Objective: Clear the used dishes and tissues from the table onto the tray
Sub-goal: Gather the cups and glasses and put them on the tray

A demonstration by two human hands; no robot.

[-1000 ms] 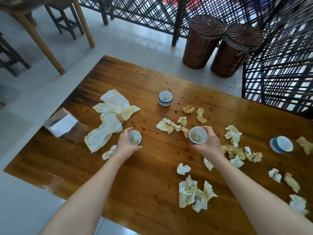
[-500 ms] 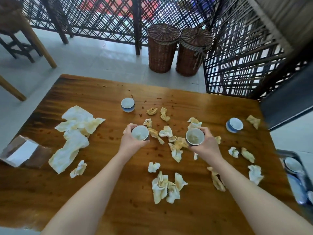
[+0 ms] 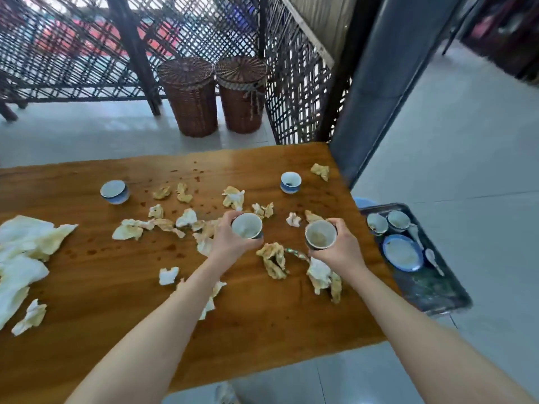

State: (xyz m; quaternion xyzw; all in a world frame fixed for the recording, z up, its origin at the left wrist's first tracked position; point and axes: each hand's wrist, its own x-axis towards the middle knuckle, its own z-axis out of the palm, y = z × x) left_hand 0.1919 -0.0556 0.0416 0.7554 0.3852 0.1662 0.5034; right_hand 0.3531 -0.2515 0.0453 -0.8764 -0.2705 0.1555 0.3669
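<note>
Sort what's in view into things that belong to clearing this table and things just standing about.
Belongs to the job:
- left hand gripping a cup
- right hand gripping a second cup
- far-left cup and far-right cup on the table
- crumpled tissues
- tray, dishes already on it

Just standing about:
- two wicker baskets
- lattice screen
- grey pillar

table (image 3: 262, 322): glossy wood | tissues (image 3: 274, 259): crumpled paper | cups (image 3: 115, 192): glazed ceramic | baskets (image 3: 189, 97): woven wicker | tray (image 3: 431, 290): dull metal

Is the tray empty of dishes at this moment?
No, the tray already holds two cups, a blue-rimmed plate and white spoons.
</note>
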